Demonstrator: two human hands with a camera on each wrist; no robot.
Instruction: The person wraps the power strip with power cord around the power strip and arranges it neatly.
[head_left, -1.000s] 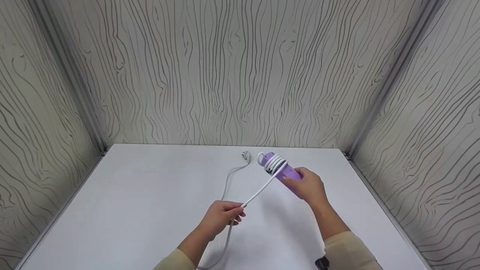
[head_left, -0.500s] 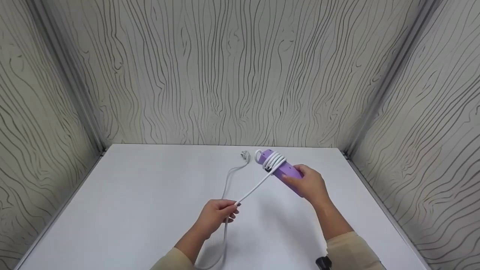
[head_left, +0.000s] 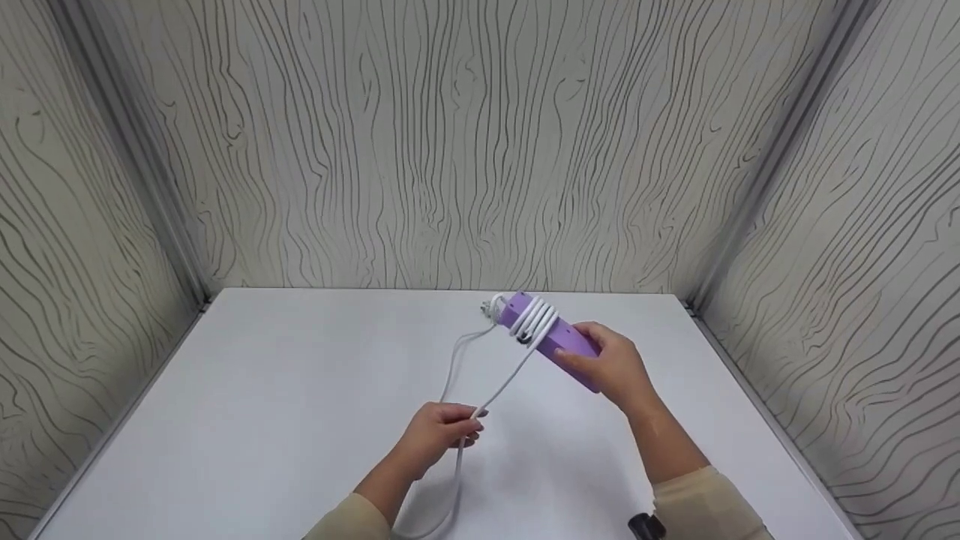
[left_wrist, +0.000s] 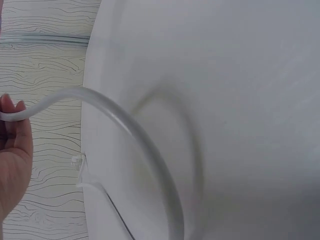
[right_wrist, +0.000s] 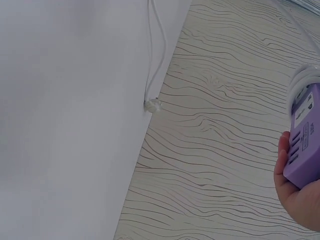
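Note:
My right hand [head_left: 611, 367] grips the lower end of a purple power strip [head_left: 568, 341], tilted and held above the table. White cord [head_left: 535, 321] is wound several turns around the strip's upper part. From those turns the cord runs down to my left hand [head_left: 439, 435], which pinches it between thumb and fingers. Below that hand the cord loops toward the table's front, as the cord [left_wrist: 150, 150] in the left wrist view shows. Sockets and USB slots on the power strip [right_wrist: 303, 135] show in the right wrist view. The plug [right_wrist: 153, 105] lies near the table's far edge.
A white table [head_left: 300, 360] spans the workspace, with wood-grain panels [head_left: 450, 150] at the back and both sides. The loose cord [head_left: 454, 360] runs from the plug toward the left hand. A small black object [head_left: 646, 526] sits by the right sleeve.
The power strip and right hand have moved a little left and up, so the strip's top end now overlaps the plug in the head view. My left hand has shifted slightly left, still pinching the cord.

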